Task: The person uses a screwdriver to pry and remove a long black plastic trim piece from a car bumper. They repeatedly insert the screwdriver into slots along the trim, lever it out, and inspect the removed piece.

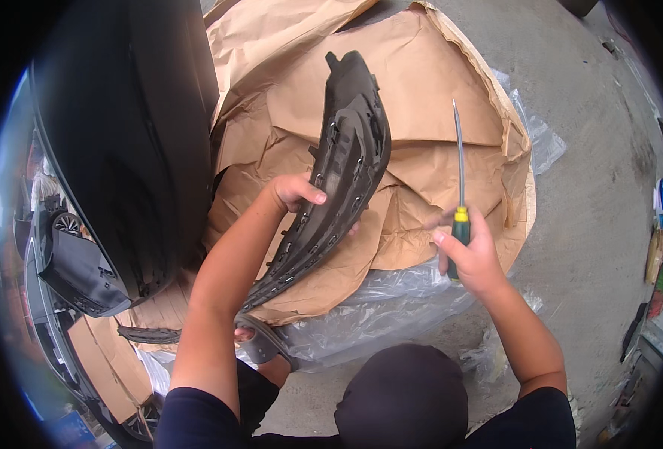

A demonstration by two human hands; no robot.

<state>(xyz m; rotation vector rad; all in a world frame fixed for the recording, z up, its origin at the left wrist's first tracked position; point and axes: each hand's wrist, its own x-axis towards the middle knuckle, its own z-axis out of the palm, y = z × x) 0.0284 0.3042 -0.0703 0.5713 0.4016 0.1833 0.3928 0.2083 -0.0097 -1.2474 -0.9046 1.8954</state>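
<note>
My left hand (pixel 298 192) is closed around a long, curved black plastic car trim piece (pixel 352 153), thumb on its near face and fingertips showing past the far edge. Small clips and tabs line the trim, which tilts from upper right down to lower left. My right hand (pixel 477 258) grips a screwdriver (pixel 461 224) by its green and yellow handle. Its long metal shaft points up and away, apart from the trim. Some fingers of the right hand are smeared by motion.
Crumpled brown paper (pixel 421 97) lies under both hands, with clear plastic sheeting (pixel 376 295) along its near edge. A large glossy black panel (pixel 122 135) stands at left. Behind it is a car wheel (pixel 67 223). Grey concrete floor (pixel 586 194) extends right, toward assorted items at the rim.
</note>
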